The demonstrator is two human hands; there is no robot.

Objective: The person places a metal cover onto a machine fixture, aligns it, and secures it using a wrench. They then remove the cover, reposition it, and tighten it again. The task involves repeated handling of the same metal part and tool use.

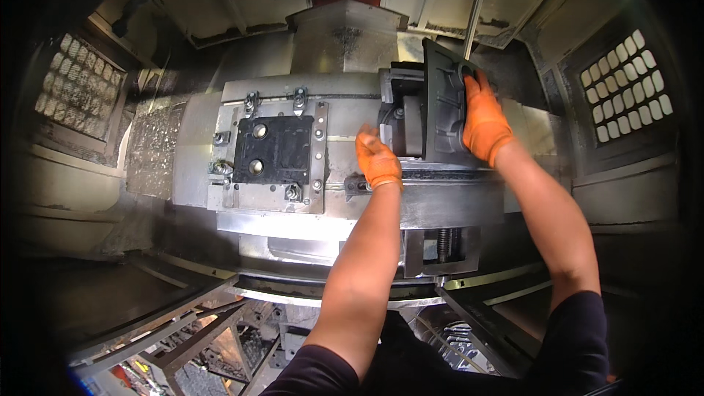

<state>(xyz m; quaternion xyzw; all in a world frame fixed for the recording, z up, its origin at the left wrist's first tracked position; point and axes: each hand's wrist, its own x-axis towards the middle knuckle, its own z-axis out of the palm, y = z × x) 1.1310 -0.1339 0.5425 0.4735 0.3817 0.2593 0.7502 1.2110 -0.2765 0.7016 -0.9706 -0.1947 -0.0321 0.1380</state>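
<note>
A large dark metal casting [444, 106], ribbed and with round recesses, stands tilted on edge at the right of the machine bed. My right hand [485, 121], in an orange glove, grips its right side with the fingers along the face. Left of the casting is a dark clamping fixture [403, 121] with a block and bolt. My left hand [378, 158], also gloved in orange, is beside that fixture, its fingers partly bent and apart. Beyond the fingertips a small bright metal piece [385, 134] shows; whether the hand touches it is unclear.
A dark square plate [275, 150] with two round holes sits on the bed at left, ringed by bolted clamps [300, 100]. Slotted windows [625, 86] are in the side walls. A coarse screw [443, 244] shows at the front. A metal rod [478, 7] rises behind the casting.
</note>
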